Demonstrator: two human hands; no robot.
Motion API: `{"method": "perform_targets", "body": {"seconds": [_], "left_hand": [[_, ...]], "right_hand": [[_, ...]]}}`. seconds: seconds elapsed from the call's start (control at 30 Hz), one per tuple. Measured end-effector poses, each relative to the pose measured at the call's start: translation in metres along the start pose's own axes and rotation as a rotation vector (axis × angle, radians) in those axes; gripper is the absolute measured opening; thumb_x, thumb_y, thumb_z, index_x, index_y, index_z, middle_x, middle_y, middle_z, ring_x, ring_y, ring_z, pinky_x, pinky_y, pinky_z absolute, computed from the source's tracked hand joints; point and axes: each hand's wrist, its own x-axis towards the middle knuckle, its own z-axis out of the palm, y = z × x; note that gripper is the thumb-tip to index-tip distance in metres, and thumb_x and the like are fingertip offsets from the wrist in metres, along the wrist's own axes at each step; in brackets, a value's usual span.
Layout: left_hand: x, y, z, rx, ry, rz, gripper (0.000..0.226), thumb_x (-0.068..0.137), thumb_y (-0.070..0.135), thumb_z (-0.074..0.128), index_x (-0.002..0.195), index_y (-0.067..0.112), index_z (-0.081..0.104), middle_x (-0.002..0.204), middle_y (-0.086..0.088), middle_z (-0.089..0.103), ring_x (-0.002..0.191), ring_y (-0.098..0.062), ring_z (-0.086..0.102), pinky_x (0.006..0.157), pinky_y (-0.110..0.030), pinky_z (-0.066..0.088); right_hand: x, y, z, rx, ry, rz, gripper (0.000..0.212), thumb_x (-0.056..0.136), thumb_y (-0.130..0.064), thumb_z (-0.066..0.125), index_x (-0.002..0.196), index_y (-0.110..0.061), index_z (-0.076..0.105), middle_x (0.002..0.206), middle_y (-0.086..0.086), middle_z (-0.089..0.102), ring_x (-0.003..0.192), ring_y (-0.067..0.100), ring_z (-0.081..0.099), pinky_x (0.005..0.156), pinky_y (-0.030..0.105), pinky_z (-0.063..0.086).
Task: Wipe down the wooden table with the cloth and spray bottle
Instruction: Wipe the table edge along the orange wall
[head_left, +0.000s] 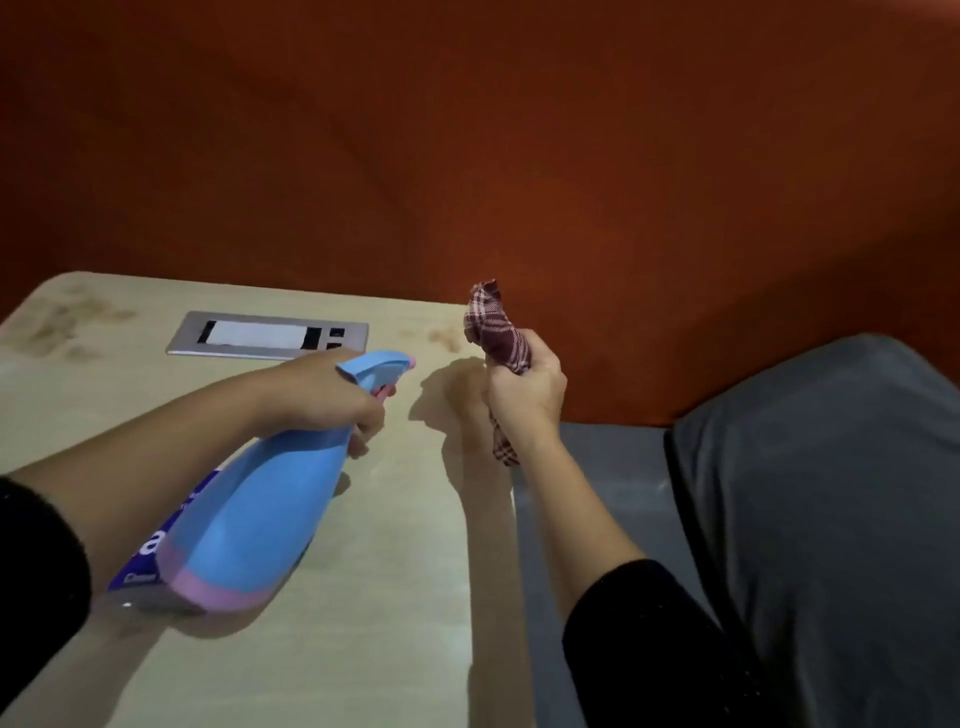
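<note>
Hidden or unreadable, as we find it:
- Spray bottle (249, 509): label mostly turned away, its print too blurred for us to read; trigger covered by the left hand (332, 400).
- Cloth (496, 332): middle part buried in the right hand (527, 392).
- Table (363, 597): cut off at left and bottom edges.
- Metal plate (267, 335) in the table: we cannot make out its openings.
</note>
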Motion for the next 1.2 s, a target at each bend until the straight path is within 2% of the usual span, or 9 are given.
{"method": "perform_targets", "body": {"seconds": [0.2, 0.43, 0.6, 0.73, 0.83, 0.93, 1.0, 1.1, 1.2], "left_hand": [[0.036, 0.005, -0.009, -0.06, -0.046, -0.128, 0.029, 0.069, 0.006, 0.061, 0.098, 0.005, 0.061, 0.09, -0.022, 0.071, 0.062, -0.027, 0.068, 0.063, -0.038, 0.059], [0.05, 0.003, -0.011, 0.0, 0.011, -0.198, 0.021, 0.066, 0.008, 0.059, 0.085, 0.001, 0.065, 0.073, -0.017, 0.073, 0.063, -0.031, 0.068, 0.072, -0.04, 0.058], [0.047, -0.004, -0.022, -0.029, -0.02, -0.194, 0.035, 0.064, 0.007, 0.061, 0.099, 0.003, 0.059, 0.079, -0.017, 0.07, 0.068, -0.033, 0.066, 0.08, -0.046, 0.057], [0.046, -0.004, -0.028, 0.028, 0.005, -0.145, 0.025, 0.069, 0.01, 0.062, 0.094, 0.004, 0.065, 0.086, -0.016, 0.075, 0.08, -0.034, 0.074, 0.081, -0.043, 0.057], [0.048, -0.004, -0.035, 0.011, 0.043, -0.095, 0.028, 0.066, 0.01, 0.062, 0.094, 0.007, 0.063, 0.085, -0.015, 0.074, 0.067, -0.028, 0.073, 0.067, -0.037, 0.059], [0.049, -0.003, -0.051, -0.14, 0.179, 0.108, 0.047, 0.057, 0.016, 0.057, 0.102, 0.022, 0.067, 0.093, -0.013, 0.072, 0.07, -0.024, 0.074, 0.081, -0.046, 0.06], [0.05, -0.001, -0.061, -0.223, 0.321, 0.227, 0.043, 0.058, 0.018, 0.055, 0.099, 0.021, 0.069, 0.095, -0.008, 0.072, 0.067, -0.019, 0.074, 0.082, -0.04, 0.06], [0.052, 0.0, -0.068, -0.282, 0.53, 0.35, 0.017, 0.071, 0.009, 0.056, 0.08, 0.021, 0.065, 0.093, -0.002, 0.071, 0.055, -0.009, 0.071, 0.065, -0.019, 0.056], [0.055, -0.006, -0.07, -0.273, 0.68, 0.426, 0.019, 0.075, 0.001, 0.054, 0.082, 0.017, 0.062, 0.095, -0.006, 0.069, 0.05, -0.004, 0.068, 0.052, -0.01, 0.048]], "right_hand": [[0.036, -0.004, 0.009, -0.024, -0.012, 0.046, 0.016, 0.074, -0.016, 0.052, 0.081, -0.027, 0.062, 0.076, 0.006, 0.068, 0.074, 0.031, 0.065, 0.068, 0.042, 0.055], [0.044, 0.001, 0.016, -0.06, 0.024, 0.019, 0.016, 0.072, -0.017, 0.053, 0.078, -0.029, 0.062, 0.07, 0.002, 0.067, 0.069, 0.028, 0.065, 0.065, 0.045, 0.057], [0.044, -0.003, 0.025, -0.052, 0.043, 0.015, 0.019, 0.071, -0.013, 0.052, 0.074, -0.029, 0.061, 0.068, 0.006, 0.066, 0.069, 0.033, 0.065, 0.064, 0.048, 0.056], [0.045, -0.006, 0.027, -0.041, 0.081, 0.024, 0.022, 0.07, -0.011, 0.05, 0.076, -0.029, 0.061, 0.07, 0.008, 0.066, 0.071, 0.034, 0.065, 0.065, 0.051, 0.055], [0.044, -0.009, 0.026, -0.031, 0.117, 0.012, 0.016, 0.072, -0.012, 0.052, 0.075, -0.025, 0.06, 0.073, 0.01, 0.066, 0.072, 0.035, 0.064, 0.066, 0.05, 0.055], [0.044, -0.01, 0.03, -0.064, 0.132, -0.032, 0.004, 0.076, -0.028, 0.058, 0.078, -0.025, 0.058, 0.085, 0.005, 0.064, 0.08, 0.025, 0.061, 0.068, 0.038, 0.049], [0.041, -0.008, 0.04, -0.11, 0.129, -0.059, 0.018, 0.078, -0.043, 0.057, 0.089, -0.029, 0.058, 0.099, -0.001, 0.06, 0.092, 0.018, 0.056, 0.076, 0.032, 0.042], [0.033, -0.007, 0.067, -0.174, 0.073, -0.147, 0.027, 0.081, -0.038, 0.054, 0.106, -0.029, 0.059, 0.112, 0.0, 0.056, 0.105, 0.022, 0.051, 0.087, 0.034, 0.04], [0.025, -0.003, 0.101, -0.334, -0.143, -0.275, 0.041, 0.081, -0.024, 0.055, 0.121, -0.027, 0.057, 0.124, 0.001, 0.057, 0.111, 0.028, 0.05, 0.095, 0.039, 0.042]]}}
